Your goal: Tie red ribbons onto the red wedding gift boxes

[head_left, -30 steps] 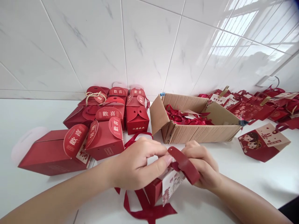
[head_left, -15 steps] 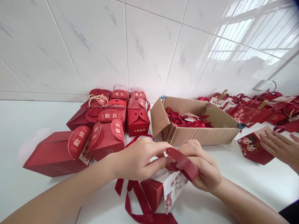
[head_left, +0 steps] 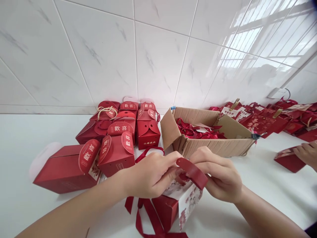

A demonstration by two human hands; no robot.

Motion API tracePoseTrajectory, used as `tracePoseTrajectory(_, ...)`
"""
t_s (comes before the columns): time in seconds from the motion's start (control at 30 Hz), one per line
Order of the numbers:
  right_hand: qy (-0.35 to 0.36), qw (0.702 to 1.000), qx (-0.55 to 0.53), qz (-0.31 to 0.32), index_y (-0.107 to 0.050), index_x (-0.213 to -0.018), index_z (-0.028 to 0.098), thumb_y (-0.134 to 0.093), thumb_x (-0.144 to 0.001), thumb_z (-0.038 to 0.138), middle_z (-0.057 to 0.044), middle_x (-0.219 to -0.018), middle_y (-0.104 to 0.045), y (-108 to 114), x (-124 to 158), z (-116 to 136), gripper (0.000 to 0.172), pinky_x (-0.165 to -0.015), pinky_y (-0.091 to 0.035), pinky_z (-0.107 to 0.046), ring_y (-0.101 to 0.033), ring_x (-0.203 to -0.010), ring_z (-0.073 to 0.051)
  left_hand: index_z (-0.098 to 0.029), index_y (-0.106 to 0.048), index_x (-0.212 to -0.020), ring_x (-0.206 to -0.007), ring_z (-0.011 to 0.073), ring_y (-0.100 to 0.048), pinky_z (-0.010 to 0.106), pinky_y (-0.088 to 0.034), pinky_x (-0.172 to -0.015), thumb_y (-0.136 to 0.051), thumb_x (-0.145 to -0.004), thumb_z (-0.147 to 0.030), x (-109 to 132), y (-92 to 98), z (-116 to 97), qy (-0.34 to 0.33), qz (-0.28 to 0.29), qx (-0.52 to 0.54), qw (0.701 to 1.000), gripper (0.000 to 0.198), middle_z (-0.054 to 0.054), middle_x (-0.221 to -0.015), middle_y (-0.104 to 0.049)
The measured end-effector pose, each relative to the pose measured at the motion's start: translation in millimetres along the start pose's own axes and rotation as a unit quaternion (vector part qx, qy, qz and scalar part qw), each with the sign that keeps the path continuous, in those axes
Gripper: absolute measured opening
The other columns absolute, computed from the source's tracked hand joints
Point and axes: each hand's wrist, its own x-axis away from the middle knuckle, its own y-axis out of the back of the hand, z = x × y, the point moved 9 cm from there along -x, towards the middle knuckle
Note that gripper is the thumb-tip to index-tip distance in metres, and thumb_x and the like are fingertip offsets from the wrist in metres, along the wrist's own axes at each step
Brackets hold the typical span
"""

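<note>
A small red gift box with a white printed card stands on the table in front of me. A red strap handle arches over its top. My left hand is closed, thumb and forefinger pinching red ribbon at the box top, close to the strap's punched end. On the other side, my right hand has its fingers curled around the ribbon behind the strap. The strap and fingers mostly hide the ribbon there. Loose tails of red ribbon trail onto the table left of the box.
Several closed red gift boxes stand grouped on the left. Behind my hands, an open cardboard box holds red ribbons. Flat red packages lie along the tiled wall. At far right, another person's hand touches a red box.
My hands stay at the box top, the right fingers shifting slightly off the strap. At right, the other person's hand and box have moved further right, and the box has turned.
</note>
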Motion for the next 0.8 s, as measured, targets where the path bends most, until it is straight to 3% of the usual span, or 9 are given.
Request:
tracePoseTrajectory(0.23, -0.014, 0.998, -0.067, 0.015, -0.063, -0.091, 0.009, -0.046, -0.089, 0.001, -0.011, -0.080, -0.059, -2, -3, -6, 0.019, -0.065, -0.044, -0.034, -0.055, -0.074, -0.019, -0.019, -0.046, -0.087, -0.057, 0.0132, -0.048, 0.022, -0.037, -0.055, -0.034, -0.092, -0.023, 1, 0.0, 10, 0.057, -0.034, 0.025, 0.997, 0.013, -0.001, -0.065, -0.052)
tracePoseTrajectory(0.53, -0.023, 0.994, -0.101, 0.032, -0.060, -0.091, 0.010, -0.044, -0.095, 0.010, -0.012, -0.082, -0.061, -4, -1, -9, 0.017, -0.067, -0.047, -0.034, -0.056, -0.074, -0.018, -0.018, -0.052, -0.087, -0.064, 0.0095, -0.055, 0.018, -0.040, -0.058, -0.043, -0.090, -0.019, 0, -5.9, 25, 0.136, -0.028, 0.210, 0.968, 0.010, -0.001, -0.073, -0.063)
tracePoseTrajectory(0.7, -0.012, 0.998, -0.060, 0.031, -0.058, -0.091, 0.013, -0.042, -0.097, 0.012, -0.010, -0.082, -0.061, -4, -2, -8, 0.018, -0.067, -0.047, -0.033, -0.056, -0.073, -0.017, -0.017, -0.053, -0.085, -0.066, 0.0111, -0.056, 0.021, -0.045, -0.061, -0.046, -0.090, -0.025, 0, -13.1, 36, 0.181, -0.012, 0.272, 0.945, 0.012, 0.000, -0.073, -0.062)
tracePoseTrajectory(0.8, -0.017, 0.999, -0.006, 0.032, -0.059, -0.095, 0.014, -0.041, -0.095, 0.009, -0.010, -0.086, -0.061, -2, -2, -8, 0.018, -0.069, -0.047, -0.033, -0.057, -0.075, -0.017, -0.018, -0.055, -0.089, -0.073, 0.0134, -0.060, 0.024, -0.049, -0.066, -0.044, -0.091, -0.025, -2, -9.2, 32, 0.170, -0.016, 0.281, 0.944, 0.013, 0.002, -0.080, -0.064)
